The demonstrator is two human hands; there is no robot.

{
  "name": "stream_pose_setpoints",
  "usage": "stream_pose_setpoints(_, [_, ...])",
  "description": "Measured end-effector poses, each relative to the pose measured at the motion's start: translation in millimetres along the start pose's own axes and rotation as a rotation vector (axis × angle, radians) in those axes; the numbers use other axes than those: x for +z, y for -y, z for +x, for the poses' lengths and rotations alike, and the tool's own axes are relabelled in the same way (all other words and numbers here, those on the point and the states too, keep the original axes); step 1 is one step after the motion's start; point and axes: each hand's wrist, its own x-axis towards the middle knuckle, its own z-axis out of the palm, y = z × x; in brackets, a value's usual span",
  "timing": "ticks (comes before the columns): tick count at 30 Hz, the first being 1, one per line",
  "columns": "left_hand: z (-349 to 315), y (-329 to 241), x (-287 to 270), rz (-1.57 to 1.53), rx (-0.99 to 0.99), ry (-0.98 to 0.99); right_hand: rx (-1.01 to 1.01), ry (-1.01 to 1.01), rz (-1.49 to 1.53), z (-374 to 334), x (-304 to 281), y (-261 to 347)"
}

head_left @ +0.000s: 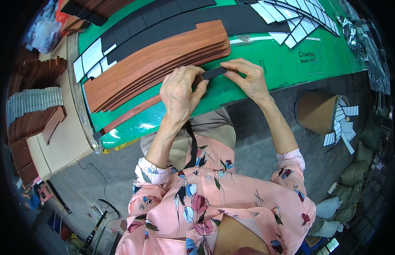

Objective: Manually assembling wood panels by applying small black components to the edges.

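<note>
My left hand (180,91) is closed over a narrow reddish-brown wooden board (136,111), which lies along the near edge of the green table. A short black rectangular pad (215,73) extends from the board's right end, between my two hands. My right hand (247,80) pinches the pad's far right end between thumb and fingers. Whether the left fingers also grip the pad cannot be seen. At the board's left end shows another small black piece (98,134). Just beyond my hands lies a stack of curved wooden boards (163,57), each with a notched end.
Black sheets (138,26) and white-backed pad sheets (297,32) lie across the green table (286,63). At the left are cardboard boxes (61,146) and stacked wooden pieces (25,114). A brown bin (314,111) with white backing scraps stands on the floor at right, near several sacks (354,174).
</note>
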Motion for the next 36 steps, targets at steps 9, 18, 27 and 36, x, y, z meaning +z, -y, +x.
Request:
stream_pose_setpoints(9, [0.4,-0.9,4.1,0.031,-0.009,-0.035,0.011,0.020,0.015,0.2,0.2,-2.5])
stream_pose_setpoints(18, [-0.9,-3.1,7.4,0.108,0.008,-0.062,0.129,0.055,0.192,4.6,0.5,-10.7])
stream_pose_setpoints(27, [-3.0,2.6,9.3,0.106,0.081,-0.103,0.274,0.099,0.310,7.7,1.6,-7.4])
stream_pose_setpoints(36, [-2.8,2.3,8.0,0.091,0.095,-0.088,0.260,0.014,0.328,6.2,8.0,-8.6])
